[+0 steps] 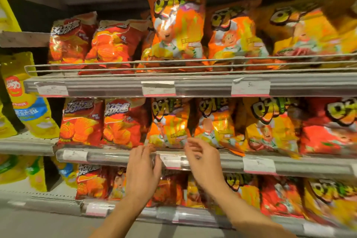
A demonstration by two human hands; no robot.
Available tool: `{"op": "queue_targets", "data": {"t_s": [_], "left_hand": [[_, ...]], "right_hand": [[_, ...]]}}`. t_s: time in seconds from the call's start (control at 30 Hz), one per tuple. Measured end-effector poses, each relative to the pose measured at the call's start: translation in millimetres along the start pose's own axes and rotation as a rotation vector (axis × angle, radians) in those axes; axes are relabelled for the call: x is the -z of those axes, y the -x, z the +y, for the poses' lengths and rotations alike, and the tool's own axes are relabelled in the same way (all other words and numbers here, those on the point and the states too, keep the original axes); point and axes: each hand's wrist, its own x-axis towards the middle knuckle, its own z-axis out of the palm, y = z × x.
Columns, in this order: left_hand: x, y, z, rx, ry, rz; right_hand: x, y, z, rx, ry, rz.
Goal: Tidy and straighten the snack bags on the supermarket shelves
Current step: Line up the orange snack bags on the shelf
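Reaching up to the middle shelf [212,162] with both hands. Left hand [142,168] flat, fingers straight, tips touching the bottom of an orange snack bag [168,123] at the shelf edge. Loose grip there, holding nothing. Right hand [202,158] just beside it, fingers bent a little and spread, near the bottom of the next orange bag [214,121]; too blurry to tell if touching. No bag held in that grip.

Counting the front row of the middle shelf: two red chip bags [83,121] on the left, two orange bags in the middle, one yellow bag [270,123], one red bag [328,127] at the far right. On the top shelf [193,85]: two red bags, then a tall orange bag [177,23] standing higher than the others. Three white price tags [158,88] on that shelf edge.
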Motion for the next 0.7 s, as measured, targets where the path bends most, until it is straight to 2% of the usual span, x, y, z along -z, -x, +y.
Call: {"op": "queue_targets", "data": {"t_s": [0.27,0.47,0.6,0.7], "left_hand": [[-37.2,13.3,98.3,-0.035,0.226,-0.055],[-62.3,4.9,175.7,-0.083,0.417,-0.077],[-82.9,-4.8,218.0,-0.091,0.536,-0.114],[-97.6,-17.4,243.3,-0.034,0.61,-0.195]], "right_hand": [[123.1,2.2,53.7,-0.001,-0.07,0.189],[190.0,1.4,73.3,0.015,-0.069,0.337],[228.2,-1.4,80.8,0.046,0.005,0.446],[258.0,-6.2,88.5,0.041,0.115,0.546]]}}
